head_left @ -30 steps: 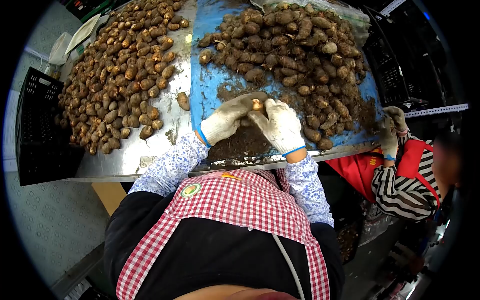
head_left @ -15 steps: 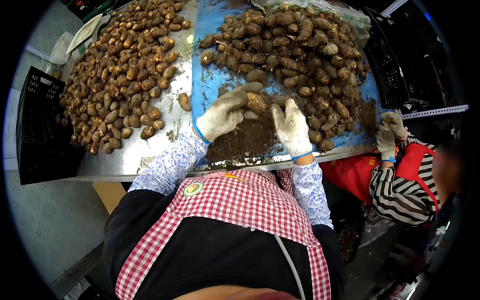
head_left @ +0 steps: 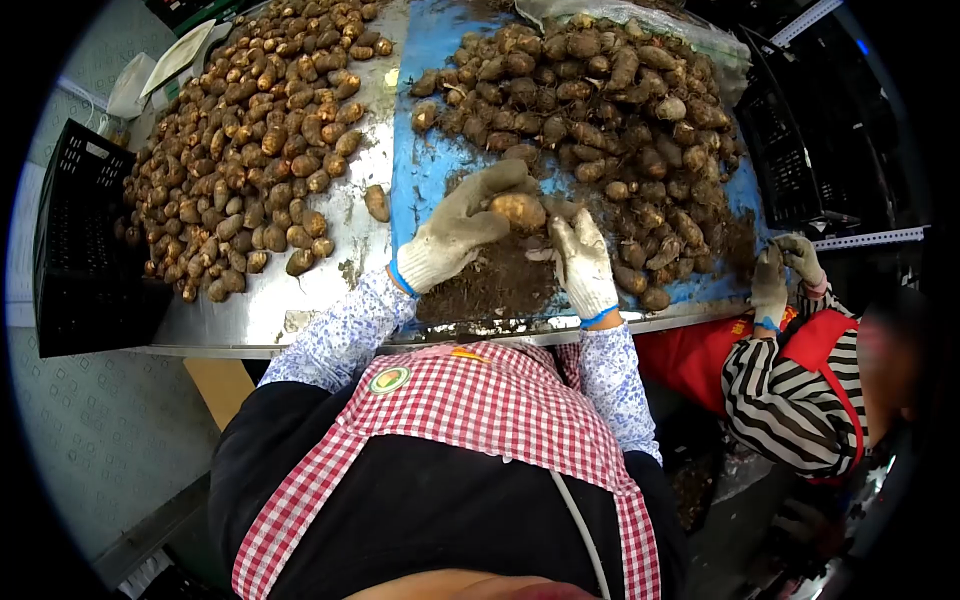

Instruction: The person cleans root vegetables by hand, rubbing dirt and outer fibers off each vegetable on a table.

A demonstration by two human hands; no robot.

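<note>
My left hand (head_left: 458,222), in a soiled white knitted glove, grips a brown taro corm (head_left: 519,212) between thumb and fingers. Paler skin shows on the corm's near side. Just right of it is my right hand (head_left: 583,256), gloved the same way, its fingers bent together toward the corm; what they hold, if anything, I cannot make out. Beneath both hands, loose dark soil (head_left: 495,290) covers the blue sheet (head_left: 408,205). Beyond them lies a heap of dirty, rooty taro (head_left: 590,100).
Cleaner taro (head_left: 245,150) lies heaped on the metal table (head_left: 245,318) at left, one corm (head_left: 377,203) apart. Black crates (head_left: 75,250) flank the left; another crate (head_left: 785,150) stands right. A co-worker's gloved hands (head_left: 780,275) are at the right edge.
The taro in my left hand has turned, showing a paler, rounder side. My right hand's fingers have drawn closer together beside it. The whole view has shifted slightly.
</note>
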